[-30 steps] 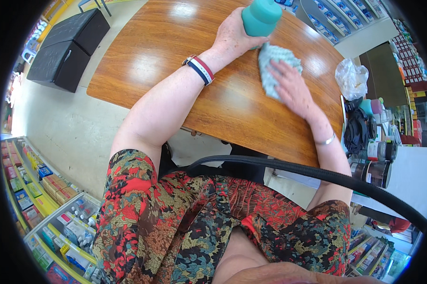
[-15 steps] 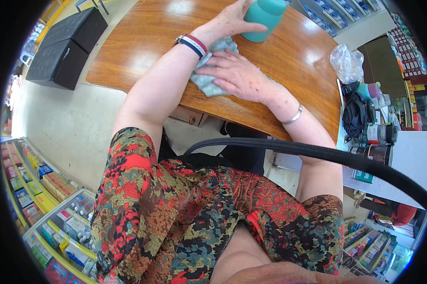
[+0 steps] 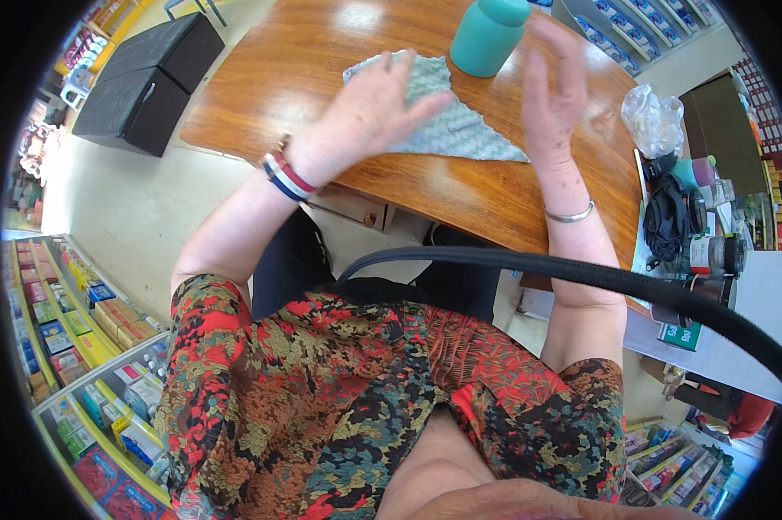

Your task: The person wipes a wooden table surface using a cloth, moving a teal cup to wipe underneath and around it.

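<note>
On the wooden table [image 3: 261, 95] a pale green and white cloth [image 3: 469, 130] lies spread out near the front edge. My left hand [image 3: 369, 108], smeared by motion, hovers over the left part of it with its fingers apart and nothing in them. Farther right, my right hand [image 3: 554, 100] is raised, fingers stretched upward and spread, holding nothing. Between the two hands, beyond the cloth, a teal bottle [image 3: 488, 39] with a rounded cap stands upright. Neither hand touches it.
To the right, a crumpled clear plastic bag [image 3: 654, 121], a black bag [image 3: 666, 217] and several jars sit along a white counter [image 3: 768, 303]. Black storage stools [image 3: 148, 82] stand at far left. Shelves of boxed goods [image 3: 87, 329] line the lower left. A black hose [image 3: 530, 264] crosses before me.
My left hand has let go of the teal bottle and come back leftward. My right hand has left the cloth and risen to the right. The bunched cloth now lies spread flat.
</note>
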`<state>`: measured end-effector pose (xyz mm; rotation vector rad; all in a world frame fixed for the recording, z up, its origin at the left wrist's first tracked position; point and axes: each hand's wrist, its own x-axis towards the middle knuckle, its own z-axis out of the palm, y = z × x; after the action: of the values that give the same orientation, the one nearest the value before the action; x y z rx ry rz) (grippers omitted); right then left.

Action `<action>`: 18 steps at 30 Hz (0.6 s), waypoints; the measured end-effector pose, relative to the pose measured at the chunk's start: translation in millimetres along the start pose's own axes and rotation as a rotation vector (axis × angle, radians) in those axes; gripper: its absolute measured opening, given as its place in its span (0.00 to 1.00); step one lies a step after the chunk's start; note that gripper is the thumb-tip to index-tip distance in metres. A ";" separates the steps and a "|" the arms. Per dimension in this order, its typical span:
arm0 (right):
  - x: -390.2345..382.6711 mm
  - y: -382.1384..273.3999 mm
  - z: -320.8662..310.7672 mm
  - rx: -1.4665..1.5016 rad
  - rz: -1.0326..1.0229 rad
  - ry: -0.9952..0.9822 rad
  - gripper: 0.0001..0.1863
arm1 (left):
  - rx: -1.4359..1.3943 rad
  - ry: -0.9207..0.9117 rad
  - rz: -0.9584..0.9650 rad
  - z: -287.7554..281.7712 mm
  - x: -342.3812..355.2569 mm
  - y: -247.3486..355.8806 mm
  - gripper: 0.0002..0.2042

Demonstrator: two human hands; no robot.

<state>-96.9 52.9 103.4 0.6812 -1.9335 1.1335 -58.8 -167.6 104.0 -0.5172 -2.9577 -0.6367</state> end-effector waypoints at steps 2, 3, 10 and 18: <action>-5.6 28.5 -3.6 -0.090 0.180 0.104 0.28 | 0.142 -0.180 -0.011 6.6 -2.5 27.4 0.47; -9.6 37.9 -1.6 -0.132 0.268 0.152 0.33 | 0.183 -0.254 -0.009 18.8 0.9 34.2 0.50; -24.3 68.1 30.6 0.147 0.750 -0.218 0.62 | 0.278 -0.160 0.235 56.0 -1.8 58.6 0.48; -26.4 81.9 38.4 0.123 0.676 -0.082 0.45 | -0.080 -0.233 0.258 43.2 10.8 19.7 0.26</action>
<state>-157.6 58.0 31.5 0.1175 -2.2510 1.6561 -62.2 -129.6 73.8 -1.0257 -3.0051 -0.7110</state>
